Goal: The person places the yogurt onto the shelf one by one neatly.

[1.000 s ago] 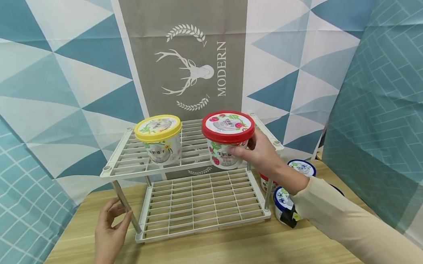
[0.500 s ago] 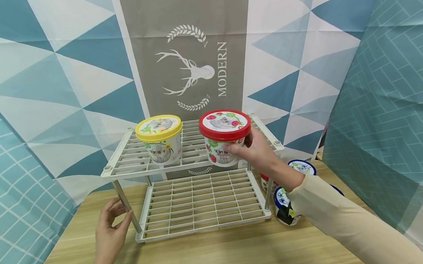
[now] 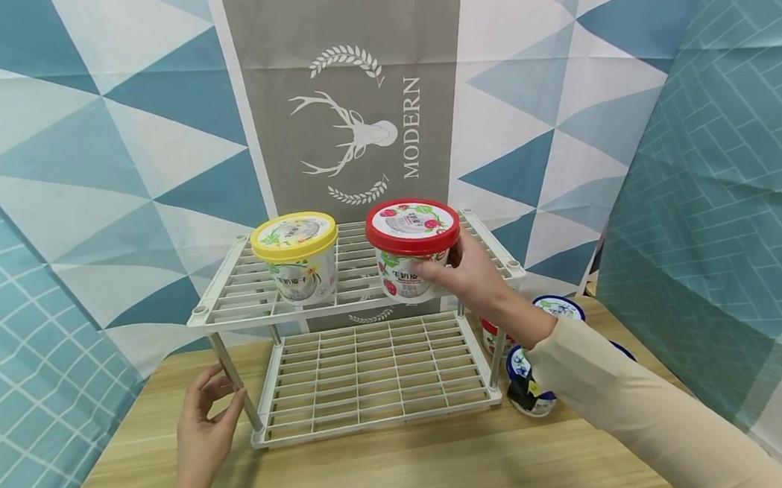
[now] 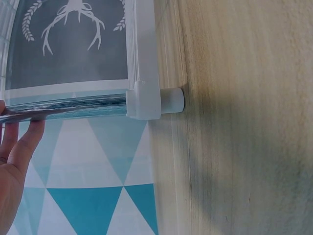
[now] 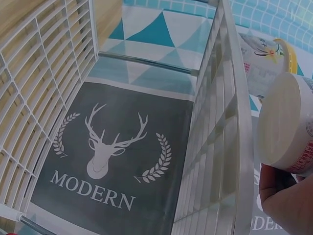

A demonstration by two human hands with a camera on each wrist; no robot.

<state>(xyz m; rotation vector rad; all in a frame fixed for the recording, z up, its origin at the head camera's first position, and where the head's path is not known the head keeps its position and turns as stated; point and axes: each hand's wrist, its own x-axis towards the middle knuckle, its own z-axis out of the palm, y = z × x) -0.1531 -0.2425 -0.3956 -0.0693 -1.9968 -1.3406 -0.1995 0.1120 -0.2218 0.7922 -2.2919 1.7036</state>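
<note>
My right hand (image 3: 477, 277) grips a paper tub with a red lid (image 3: 407, 243) by its side, thumb on the front. The tub is upright over the right part of the upper shelf (image 3: 361, 306) of a white two-tier rack. In the right wrist view the pale underside of the red-lidded tub (image 5: 279, 125) faces the shelf slats (image 5: 227, 142), a little apart from them. A yellow-lidded tub (image 3: 296, 261) stands on that shelf to the left. Low at the left, my left hand (image 3: 203, 427) holds the rack's front metal post (image 4: 78, 106) between thumb and fingers.
Right of the rack, tubs with blue lids (image 3: 559, 308) and another red-lidded tub (image 3: 494, 336) stand on the wooden table (image 3: 378, 472), partly behind my right arm. The lower shelf (image 3: 375, 424) is bare slats. A patterned cloth (image 3: 521, 57) hangs close behind.
My right hand has shifted the red-lidded tub slightly left and farther back over the upper shelf. My left hand keeps its place on the post.
</note>
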